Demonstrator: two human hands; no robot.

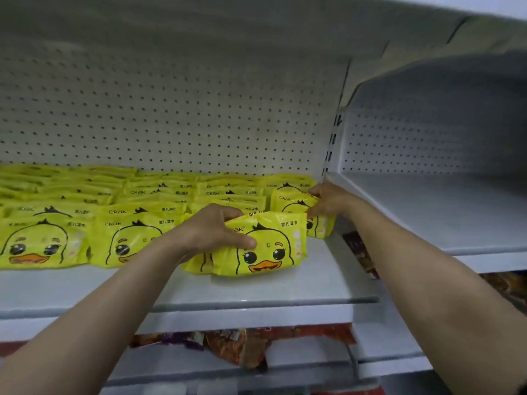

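Observation:
Several yellow packs with a duck face stand in rows on a white shelf [256,289]. My left hand [211,232] grips the top left corner of the front duck pack [268,246], thumb across its face, fingers over its top edge. Another pack stands partly hidden behind that one. My right hand [328,199] holds the right edge of the rearmost right duck pack [291,203], next to the shelf's upright post. Both forearms reach in from below.
More duck packs [42,240] fill the shelf's left and back, against a white pegboard wall [171,109]. A second white shelf [456,223] lies to the right. Red and brown snack bags [236,349] sit on the lower shelf.

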